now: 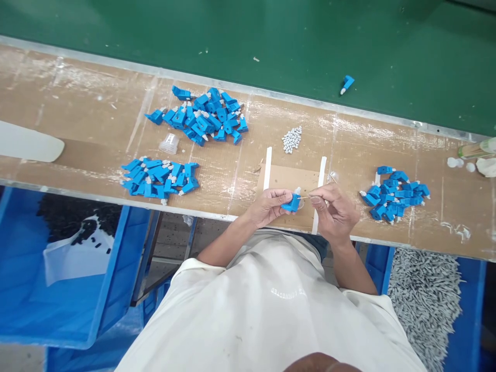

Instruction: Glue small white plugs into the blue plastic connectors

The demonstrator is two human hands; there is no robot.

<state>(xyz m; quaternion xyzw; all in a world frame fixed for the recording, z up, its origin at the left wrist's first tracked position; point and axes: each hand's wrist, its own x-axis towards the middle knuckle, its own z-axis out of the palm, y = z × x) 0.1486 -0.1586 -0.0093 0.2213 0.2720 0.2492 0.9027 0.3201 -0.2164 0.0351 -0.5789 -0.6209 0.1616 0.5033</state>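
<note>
One blue piece [292, 203] is clamped in the grip of the left hand [269, 206], above the counter [96, 113] between two white strips [267, 168]. The right hand's [337, 209] grip is pinched on one thin stick [306, 197], its tip at the piece. Three piles of blue pieces lie on the counter, two to the left [211, 116] and one to the right [397, 195] (too overlapped to count piece by piece). One more blue piece [347, 83] lies alone on the green surface [232, 36]. One heap of small grey pieces [292, 139] sits beyond the strips. Among the containers, one clear cup [169, 143] stands between the left piles; the left blue bin [120, 268] holds black parts [73, 214] and a white sheet [79, 258]; the right blue bin [470, 299] holds many slender grey parts [424, 299].
</note>
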